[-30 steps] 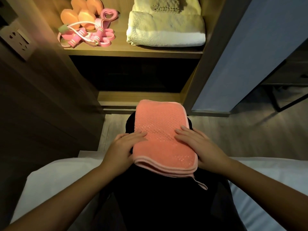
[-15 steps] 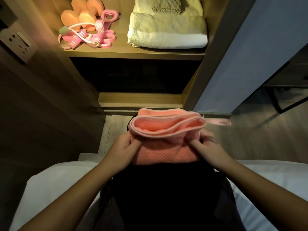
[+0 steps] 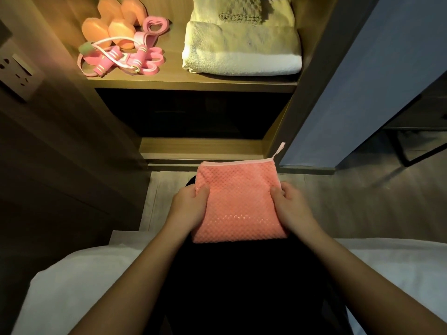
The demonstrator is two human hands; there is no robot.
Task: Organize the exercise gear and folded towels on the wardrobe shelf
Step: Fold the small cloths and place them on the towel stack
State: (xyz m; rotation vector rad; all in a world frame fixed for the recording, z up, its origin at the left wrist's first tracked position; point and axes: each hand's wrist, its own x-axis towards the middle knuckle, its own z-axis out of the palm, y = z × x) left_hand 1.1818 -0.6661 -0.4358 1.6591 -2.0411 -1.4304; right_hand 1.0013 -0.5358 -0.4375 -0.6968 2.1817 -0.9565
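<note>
A person at the edge of a white bed (image 3: pixel 60 286) is holding a folded coral towel (image 3: pixel 237 204) over a dark lap, in front of the open wardrobe and below its lit shelf (image 3: pixel 193 86). The left hand (image 3: pixel 189 207) is gripping the towel's left edge and the right hand (image 3: pixel 291 207) its right edge, thumbs pressing on top. On the shelf, orange dumbbells (image 3: pixel 108 27) and tangled pink bands (image 3: pixel 125 58) are lying at the left, apart from stacked cream towels (image 3: pixel 242 49) at the right.
</note>
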